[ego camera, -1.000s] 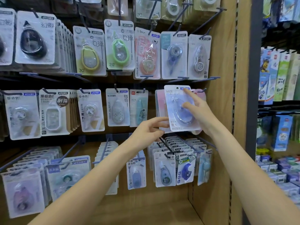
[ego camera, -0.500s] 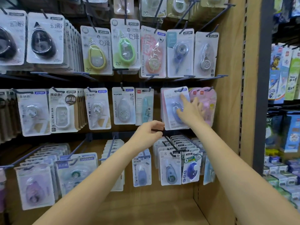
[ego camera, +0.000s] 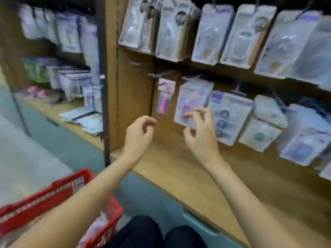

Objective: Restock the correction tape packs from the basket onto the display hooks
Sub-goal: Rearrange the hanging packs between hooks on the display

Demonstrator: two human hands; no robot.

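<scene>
- A wooden display shelf (ego camera: 179, 169) is seen at the foot of the rack, its bare tan board running from the middle towards the lower right.
- Wooden uprights (ego camera: 123, 86) and a dark metal post (ego camera: 103, 86) divide this bay from the one to the left.
- Blurred blister packs (ego camera: 229, 115) are hung on hooks (ego camera: 159, 75) above the board; none is seen lying on it.
- On the left bay's wooden shelf (ego camera: 53, 111), flat pale packets (ego camera: 89, 120) are laid loose, with small pink items (ego camera: 35, 91) behind them.
- A grey-green floor (ego camera: 62, 149) is seen below, and a red plastic basket (ego camera: 59, 190) is set on it at lower left.
</scene>
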